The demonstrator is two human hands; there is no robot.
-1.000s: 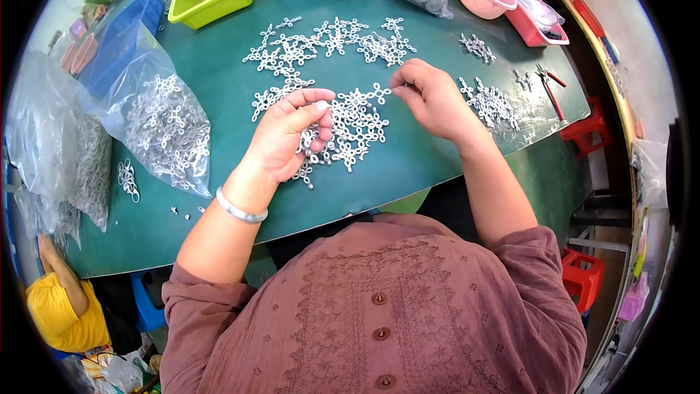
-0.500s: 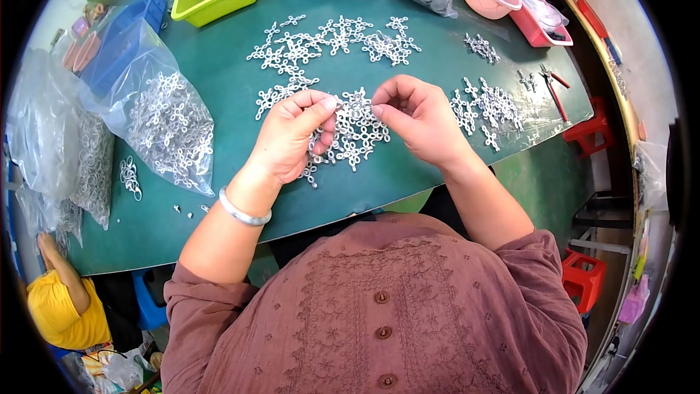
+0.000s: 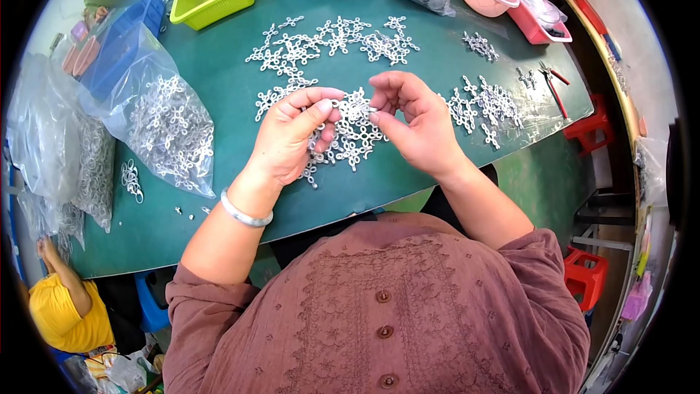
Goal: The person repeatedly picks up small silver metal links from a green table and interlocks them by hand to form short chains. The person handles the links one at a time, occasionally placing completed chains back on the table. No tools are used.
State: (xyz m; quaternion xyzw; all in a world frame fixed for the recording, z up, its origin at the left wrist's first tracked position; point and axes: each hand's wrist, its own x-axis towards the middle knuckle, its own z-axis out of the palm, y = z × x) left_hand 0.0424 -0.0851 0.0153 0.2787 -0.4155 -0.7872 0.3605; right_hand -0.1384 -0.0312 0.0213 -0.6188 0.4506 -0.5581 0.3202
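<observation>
"What changed?"
"Right hand [image 3: 424, 128] has drawn nearer left hand [image 3: 286, 137], at the link pile's [image 3: 354, 140] right edge; grip unclear. Left pinches 1 metal link [image 3: 335, 103] over the pile: seemingly 2-handed work."

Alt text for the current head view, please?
A person's left hand and right hand are close together over a pile of silvery looped pieces on a green table; any piece held is too small to tell. More clusters lie beyond and to the right, with a clear bag of pieces at left, red-handled pliers far right.
</observation>
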